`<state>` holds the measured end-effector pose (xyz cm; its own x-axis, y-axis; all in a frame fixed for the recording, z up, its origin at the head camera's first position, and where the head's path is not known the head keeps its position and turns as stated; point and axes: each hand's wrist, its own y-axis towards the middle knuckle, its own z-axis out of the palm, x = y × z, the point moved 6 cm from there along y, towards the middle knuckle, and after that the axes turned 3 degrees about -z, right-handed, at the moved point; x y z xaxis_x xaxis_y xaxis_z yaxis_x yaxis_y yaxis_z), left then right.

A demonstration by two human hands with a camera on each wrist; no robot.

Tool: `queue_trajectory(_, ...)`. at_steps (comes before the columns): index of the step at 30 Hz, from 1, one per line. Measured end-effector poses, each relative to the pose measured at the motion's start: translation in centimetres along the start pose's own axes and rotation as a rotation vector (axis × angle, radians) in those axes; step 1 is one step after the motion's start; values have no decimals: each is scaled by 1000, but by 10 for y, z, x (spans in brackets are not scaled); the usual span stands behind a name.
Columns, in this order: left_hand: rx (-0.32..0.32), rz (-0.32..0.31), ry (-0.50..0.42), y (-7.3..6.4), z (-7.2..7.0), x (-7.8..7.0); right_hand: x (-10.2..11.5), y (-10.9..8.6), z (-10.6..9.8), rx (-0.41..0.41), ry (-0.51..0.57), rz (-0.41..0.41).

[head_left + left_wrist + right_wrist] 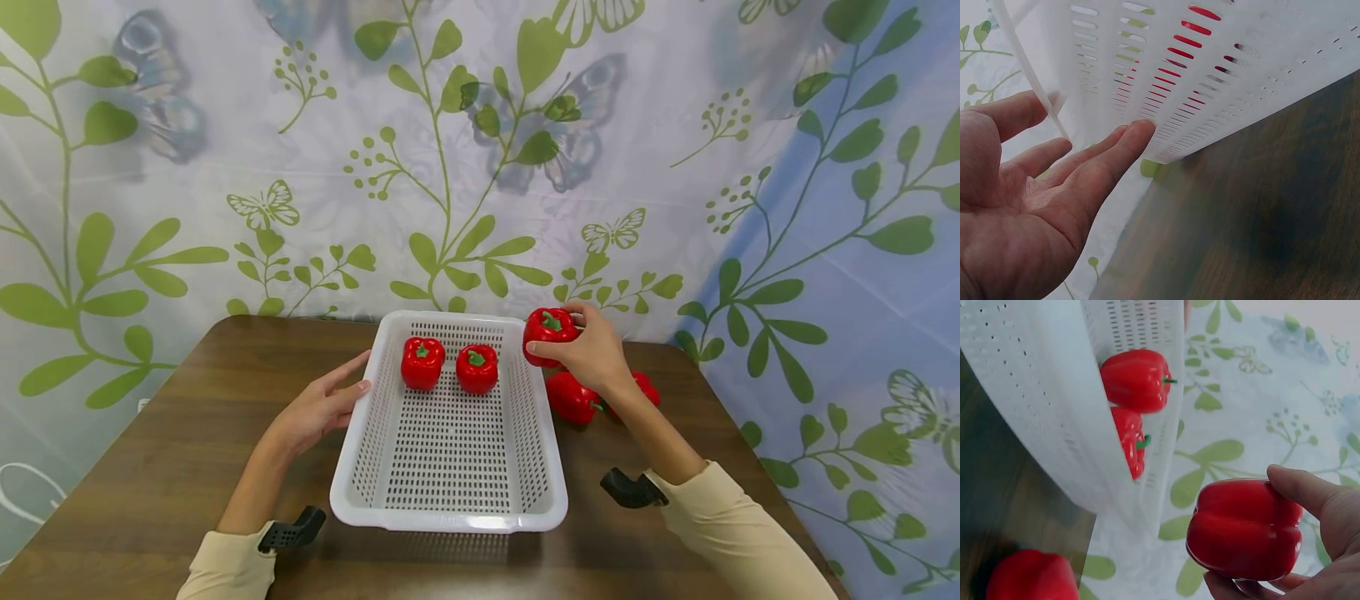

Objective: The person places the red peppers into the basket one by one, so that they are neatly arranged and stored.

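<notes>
A white perforated plastic basket (450, 523) stands on the wooden table with two red bell peppers, a left one (422, 364) and a right one (477, 369), upright at its far end. My left hand (318, 412) is at the basket's left side, its fingers extended along the outer wall near the rim. My right hand (597, 350) grips another red bell pepper (551, 335) between thumb and fingers, raised at the basket's far right rim. In the right wrist view this held pepper (1244, 530) is outside the basket wall.
Beside the basket on the right, a red bell pepper (573, 398) lies on its side on the brown table (247, 375). More red peppers (645, 389) are partly hidden behind my right forearm. A leaf-and-butterfly patterned curtain (480, 167) hangs behind the table and along its right side.
</notes>
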<state>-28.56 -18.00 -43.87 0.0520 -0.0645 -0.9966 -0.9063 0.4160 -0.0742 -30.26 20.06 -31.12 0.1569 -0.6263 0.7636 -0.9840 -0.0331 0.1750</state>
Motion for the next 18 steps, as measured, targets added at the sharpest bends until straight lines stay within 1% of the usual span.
queue_trajectory(7,1,4,-3,0,-1,1,20,3,17,-11,6,-86)
queue_trajectory(12,6,8,-4,0,-1,0,30,5,33,10,-5,-110)
queue_trajectory(18,6,9,-3,1,-1,1,41,6,51,35,11,-147)
